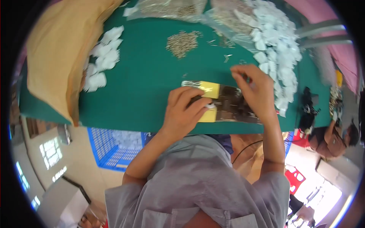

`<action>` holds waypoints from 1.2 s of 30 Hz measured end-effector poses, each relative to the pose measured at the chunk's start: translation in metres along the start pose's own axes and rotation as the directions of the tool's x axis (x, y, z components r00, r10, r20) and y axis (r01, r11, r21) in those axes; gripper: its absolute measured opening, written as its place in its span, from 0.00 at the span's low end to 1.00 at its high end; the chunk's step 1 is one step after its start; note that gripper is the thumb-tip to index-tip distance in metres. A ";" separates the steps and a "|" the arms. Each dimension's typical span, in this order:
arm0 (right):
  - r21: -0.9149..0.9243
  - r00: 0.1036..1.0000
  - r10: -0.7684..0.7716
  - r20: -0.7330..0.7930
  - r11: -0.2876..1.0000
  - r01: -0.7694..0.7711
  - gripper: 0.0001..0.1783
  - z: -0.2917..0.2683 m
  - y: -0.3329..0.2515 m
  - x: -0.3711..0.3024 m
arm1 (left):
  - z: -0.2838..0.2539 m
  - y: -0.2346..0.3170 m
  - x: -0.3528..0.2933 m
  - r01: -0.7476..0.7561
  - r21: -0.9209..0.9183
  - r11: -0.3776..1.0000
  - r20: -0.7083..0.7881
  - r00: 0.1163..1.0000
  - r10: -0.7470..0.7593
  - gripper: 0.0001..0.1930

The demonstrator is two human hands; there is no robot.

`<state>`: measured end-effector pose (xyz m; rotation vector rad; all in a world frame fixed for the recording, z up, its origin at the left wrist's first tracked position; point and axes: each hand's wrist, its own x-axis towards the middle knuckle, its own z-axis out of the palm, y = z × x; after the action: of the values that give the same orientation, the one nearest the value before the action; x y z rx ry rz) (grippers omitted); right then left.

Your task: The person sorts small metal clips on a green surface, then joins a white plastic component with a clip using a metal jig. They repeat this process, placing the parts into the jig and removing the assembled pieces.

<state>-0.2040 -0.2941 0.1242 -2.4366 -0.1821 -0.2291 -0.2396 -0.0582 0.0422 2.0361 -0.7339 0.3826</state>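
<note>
Head view: one clear packet (pixel 227 107) lies at the counter's (pixel 133 83) near edge, brown contents (pixel 240 108) and yellow card (pixel 210 89) in place; judged partway, completion unconfirmed. Left hand (pixel 180 112) grips its yellow end; right hand (pixel 260 91) curls over the other end, grasp cannot be told. Beyond: two heaps of white pieces (pixel 277 49); one pile of small metallic-looking pieces (pixel 182 43), too many to count, seemingly unused; two clear bags (pixel 167 9).

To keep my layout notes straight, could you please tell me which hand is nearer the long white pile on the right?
Right: the right hand is just left of the white pile; the left hand is farther left, at the yellow-and-brown strip.
</note>
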 end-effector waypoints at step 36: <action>-0.155 0.980 -0.015 0.198 0.987 0.046 0.06 -0.010 0.036 0.051 | -0.003 0.005 0.006 -0.016 0.047 0.999 -0.014 1.000 0.016 0.19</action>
<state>-0.1488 -0.3247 0.1204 -2.6161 -0.2988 -0.0164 -0.2378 -0.0593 0.0502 2.0705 -0.7392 0.4264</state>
